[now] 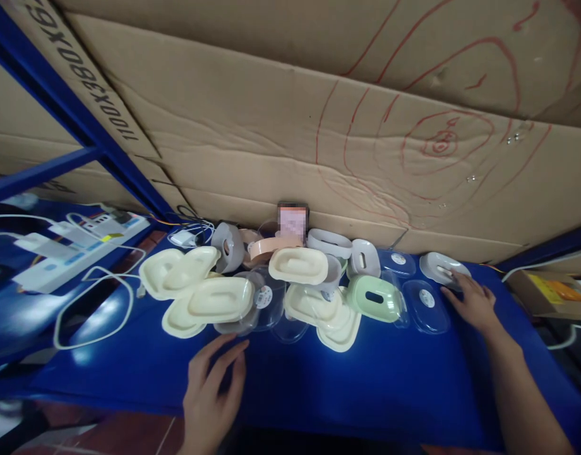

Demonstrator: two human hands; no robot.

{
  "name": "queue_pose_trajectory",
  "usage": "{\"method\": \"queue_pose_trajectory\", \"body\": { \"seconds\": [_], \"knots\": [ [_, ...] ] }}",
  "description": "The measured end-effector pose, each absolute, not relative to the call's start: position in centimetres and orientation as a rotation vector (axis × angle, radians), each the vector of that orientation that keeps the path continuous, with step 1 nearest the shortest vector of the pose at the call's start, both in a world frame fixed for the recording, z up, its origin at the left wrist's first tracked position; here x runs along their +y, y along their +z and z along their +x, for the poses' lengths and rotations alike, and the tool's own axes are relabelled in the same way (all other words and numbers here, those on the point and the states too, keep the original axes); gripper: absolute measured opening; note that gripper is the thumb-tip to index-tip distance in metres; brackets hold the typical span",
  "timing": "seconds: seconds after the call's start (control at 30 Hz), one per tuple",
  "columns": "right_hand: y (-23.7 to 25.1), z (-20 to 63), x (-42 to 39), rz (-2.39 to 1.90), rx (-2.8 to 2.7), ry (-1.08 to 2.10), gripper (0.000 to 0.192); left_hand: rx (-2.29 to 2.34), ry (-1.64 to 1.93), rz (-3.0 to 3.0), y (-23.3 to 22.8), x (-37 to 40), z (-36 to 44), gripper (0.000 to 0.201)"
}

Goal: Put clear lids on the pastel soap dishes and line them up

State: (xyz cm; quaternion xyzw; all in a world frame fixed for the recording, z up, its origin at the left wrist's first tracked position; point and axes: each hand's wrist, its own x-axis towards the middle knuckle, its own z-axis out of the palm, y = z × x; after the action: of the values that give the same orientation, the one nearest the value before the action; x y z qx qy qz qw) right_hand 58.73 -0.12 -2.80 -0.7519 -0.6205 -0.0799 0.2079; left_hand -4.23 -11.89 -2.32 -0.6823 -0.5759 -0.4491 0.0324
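My left hand [213, 388] hovers over the front of the blue table [347, 379] with fingers spread, empty, just short of a clear lid [240, 319] under the cream shells. My right hand [470, 298] reaches to the far right and its fingertips touch a white oval shell [441, 265]. Between the hands lies a heap of oval plastic parts: cream shells [219, 297], another cream shell [297, 264], a light green shell [374, 298] and clear lids [425, 304].
Cardboard sheets [319, 126] with red marker lines wall off the back. A blue rack post [67, 107] slants at left. White power strips [77, 243] and a looping white cable [96, 303] lie at left. A cardboard box [553, 292] sits at far right.
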Motion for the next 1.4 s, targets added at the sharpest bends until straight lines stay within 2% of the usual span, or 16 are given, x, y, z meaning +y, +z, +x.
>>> {"method": "queue_pose_trajectory", "body": {
  "seconds": [0.23, 0.47, 0.63, 0.73, 0.93, 1.1, 1.4],
  "knots": [
    [-3.5, 56.8, -4.7, -2.078, -1.803, -0.336, 0.066, -1.699, -1.509, -2.131, -1.6, -10.7, -2.9, 0.024],
    [-2.7, 54.2, -8.0, -2.031, -1.383, -0.025, 0.069, -1.429, -1.652, -2.503, -0.6, -11.1, 3.1, 0.031],
    [-2.2, 51.8, -8.2, -1.923, -1.301, 0.091, 0.058, -1.345, -1.574, -2.756, -0.6, -12.2, 6.1, 0.028],
    [-1.5, 49.4, -6.9, -1.885, -1.45, 0.065, 0.058, -1.301, -1.472, -2.873, -0.7, -12.1, 6.5, 0.027],
    [2.7, 42.2, -1.9, -1.81, -1.819, -0.119, 0.051, -1.362, -1.533, -2.938, -0.8, -11.6, 6.3, 0.026],
    [5.4, 36.9, 3.4, -1.703, -2.07, 0.133, 0.05, -1.385, -1.555, -2.948, -0.8, -11.5, 6.5, 0.027],
    [3.6, 32.0, 9.3, -2.059, -2.147, 0.352, 0.046, -1.456, -1.573, -2.952, -1.3, -11.4, 6.6, 0.024]
  ]
}}
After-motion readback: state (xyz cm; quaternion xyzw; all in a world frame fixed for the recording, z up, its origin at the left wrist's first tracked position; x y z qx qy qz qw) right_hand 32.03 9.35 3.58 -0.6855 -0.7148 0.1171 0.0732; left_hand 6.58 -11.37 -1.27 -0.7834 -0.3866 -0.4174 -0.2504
